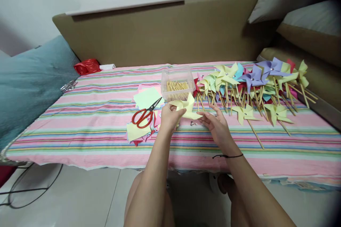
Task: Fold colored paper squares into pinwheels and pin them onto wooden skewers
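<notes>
A pale yellow paper pinwheel [188,105] without a stick is held up over the striped cloth. Its left side is pinched between the thumb and fingers of my left hand [168,117], which hide part of the paper. At the lower right blade tip, my right hand [217,127] has its thumb and a fingertip closed on the paper, with another finger raised. Small metal fasteners [193,123] lie on the cloth between my hands. Red-handled scissors [146,114] rest on stacked coloured paper [149,97] left of my left hand.
A clear plastic box [163,90] of short wooden sticks [177,87] stands behind my hands. Many finished pinwheels [254,76] are heaped at right, with two yellow ones [245,114] in front. A red plastic bag [87,66] and metal clips [69,86] lie at far left.
</notes>
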`<state>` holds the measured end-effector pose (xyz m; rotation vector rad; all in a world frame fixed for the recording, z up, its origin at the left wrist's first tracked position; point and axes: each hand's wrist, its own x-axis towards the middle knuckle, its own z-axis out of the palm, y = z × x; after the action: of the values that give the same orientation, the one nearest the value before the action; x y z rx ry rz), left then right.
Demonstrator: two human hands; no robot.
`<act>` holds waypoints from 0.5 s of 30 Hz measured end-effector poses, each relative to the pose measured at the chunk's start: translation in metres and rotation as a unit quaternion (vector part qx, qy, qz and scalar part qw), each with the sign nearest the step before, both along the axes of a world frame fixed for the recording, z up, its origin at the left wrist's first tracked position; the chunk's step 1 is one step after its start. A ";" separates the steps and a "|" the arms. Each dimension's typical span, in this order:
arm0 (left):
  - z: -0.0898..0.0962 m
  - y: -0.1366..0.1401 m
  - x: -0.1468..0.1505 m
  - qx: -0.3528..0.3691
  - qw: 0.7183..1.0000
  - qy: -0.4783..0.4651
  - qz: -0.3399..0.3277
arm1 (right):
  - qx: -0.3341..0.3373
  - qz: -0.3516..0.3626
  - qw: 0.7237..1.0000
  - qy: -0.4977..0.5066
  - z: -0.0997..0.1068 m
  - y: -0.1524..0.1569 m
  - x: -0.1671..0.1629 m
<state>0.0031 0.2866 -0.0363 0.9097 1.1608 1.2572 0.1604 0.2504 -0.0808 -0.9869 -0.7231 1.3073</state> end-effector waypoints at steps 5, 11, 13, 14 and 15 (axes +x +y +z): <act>0.003 -0.006 -0.009 -0.014 0.999 -0.033 0.024 | 0.004 -0.005 1.000 0.004 -0.004 0.002 -0.004; 0.006 -0.020 -0.003 -0.061 0.980 -0.187 -0.042 | 0.023 -0.018 0.997 -0.069 -0.019 0.011 0.006; 0.008 -0.025 0.001 -0.052 0.968 -0.239 -0.055 | 0.034 -0.029 0.990 -0.137 -0.025 0.013 0.008; 0.010 -0.028 0.003 -0.047 0.961 -0.264 -0.074 | 0.045 -0.032 0.983 -0.176 -0.027 0.015 0.009; 0.012 -0.030 0.005 -0.044 0.953 -0.284 -0.099 | 0.059 -0.029 0.974 -0.218 -0.027 0.017 0.009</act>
<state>0.0085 0.2563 -0.0243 0.5255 0.6444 1.1841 0.1693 0.2673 -0.1075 -1.2040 -1.0838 0.9910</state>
